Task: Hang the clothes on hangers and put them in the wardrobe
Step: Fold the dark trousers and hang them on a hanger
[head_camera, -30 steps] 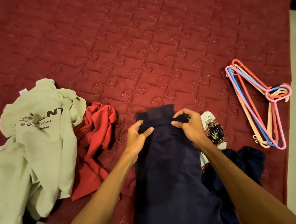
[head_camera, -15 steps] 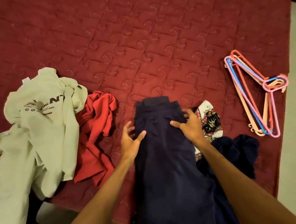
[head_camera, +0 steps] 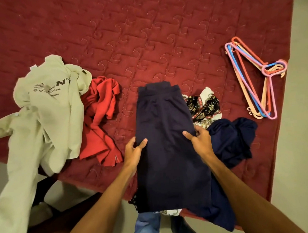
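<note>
Right, the navy trousers (head_camera: 167, 133) lie lengthwise on the maroon quilt (head_camera: 144, 36), waistband away from the person and lower end hanging off the near edge of the bed. The left hand (head_camera: 133, 151) pinches the left side edge at about mid-length, thumb on top. The right hand (head_camera: 201, 142) grips the right edge the same way.

I'd say the job now is to keep the legs stacked flat, so both hands should lift evenly. A patterned batik cloth (head_camera: 205, 104) and a second navy garment (head_camera: 232, 140) touch the right side and could drag along. The plastic hangers (head_camera: 250, 85) lie well apart to the right, so one hand must let go to fetch one. A red garment (head_camera: 101, 116) and a beige shirt (head_camera: 48, 108) wait on the left.
</note>
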